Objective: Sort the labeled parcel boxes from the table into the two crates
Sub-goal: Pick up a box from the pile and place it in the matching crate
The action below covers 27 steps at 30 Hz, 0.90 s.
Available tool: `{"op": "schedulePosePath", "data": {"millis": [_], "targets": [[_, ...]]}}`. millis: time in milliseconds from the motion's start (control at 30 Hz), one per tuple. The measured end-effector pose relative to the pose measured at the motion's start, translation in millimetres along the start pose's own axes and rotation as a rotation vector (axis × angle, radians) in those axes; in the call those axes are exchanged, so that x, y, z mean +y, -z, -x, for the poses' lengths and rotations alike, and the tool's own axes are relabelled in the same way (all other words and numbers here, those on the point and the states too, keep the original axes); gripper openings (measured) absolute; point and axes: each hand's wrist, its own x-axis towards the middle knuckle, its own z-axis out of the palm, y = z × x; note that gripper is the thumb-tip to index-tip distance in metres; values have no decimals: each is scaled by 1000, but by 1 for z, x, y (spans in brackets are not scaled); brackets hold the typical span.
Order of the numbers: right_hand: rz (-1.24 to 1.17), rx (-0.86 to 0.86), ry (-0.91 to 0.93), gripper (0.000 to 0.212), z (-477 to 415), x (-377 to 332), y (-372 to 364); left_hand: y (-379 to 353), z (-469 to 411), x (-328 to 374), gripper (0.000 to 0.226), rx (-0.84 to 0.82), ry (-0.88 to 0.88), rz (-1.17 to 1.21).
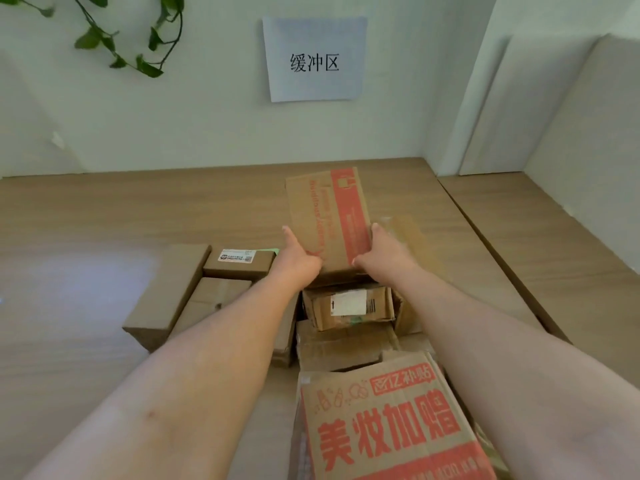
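A brown parcel box with a red band (329,216) is held tilted above the pile. My left hand (299,258) grips its lower left edge and my right hand (381,252) grips its lower right edge, thumbs on the near face. Below it lies a box with a white barcode label (348,304). To the left sit a small box with a printed label (239,261), a long plain box (169,292) and another plain box (211,299). A big box with red printed characters (388,420) lies nearest me. No crate is in view.
The boxes rest on a wooden table (104,216) set against a pale wall with a paper sign (313,58). A second wooden surface (540,237) adjoins on the right. Green vine leaves (121,36) hang at the upper left.
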Motion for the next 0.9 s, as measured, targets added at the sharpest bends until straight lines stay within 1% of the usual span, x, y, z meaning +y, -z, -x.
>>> {"op": "schedulePosePath", "data": {"millis": [100, 200, 267, 333, 433, 500, 600, 700, 767, 867, 900], "targets": [[-48, 16, 34, 46, 14, -3, 5, 6, 16, 1, 102, 60, -6, 31], [-62, 16, 75, 55, 31, -14, 14, 19, 35, 5, 100, 59, -30, 47], [-61, 19, 100, 57, 44, -22, 20, 29, 49, 8, 90, 76, -55, 48], [-71, 18, 123, 59, 56, -29, 24, 38, 65, 9, 74, 112, -92, 66], [-111, 10, 150, 66, 77, -39, 27, 51, 88, 5, 70, 150, -120, 95], [-156, 2, 168, 69, 92, -48, 25, 58, 102, -1, 68, 169, -108, 121], [-244, -29, 170, 57, 112, -61, 19, 68, 126, -15, 60, 197, -42, 147], [-262, -89, 186, 47, 132, -70, 6, 78, 152, -34, 56, 256, 15, 169], [-253, -117, 215, 51, 144, -76, -5, 85, 172, -48, 64, 293, 41, 152], [-216, -173, 293, 70, 164, -87, -24, 95, 204, -68, 93, 341, 88, 141], [-198, -192, 322, 73, 170, -90, -31, 98, 215, -75, 95, 361, 111, 138]]}}
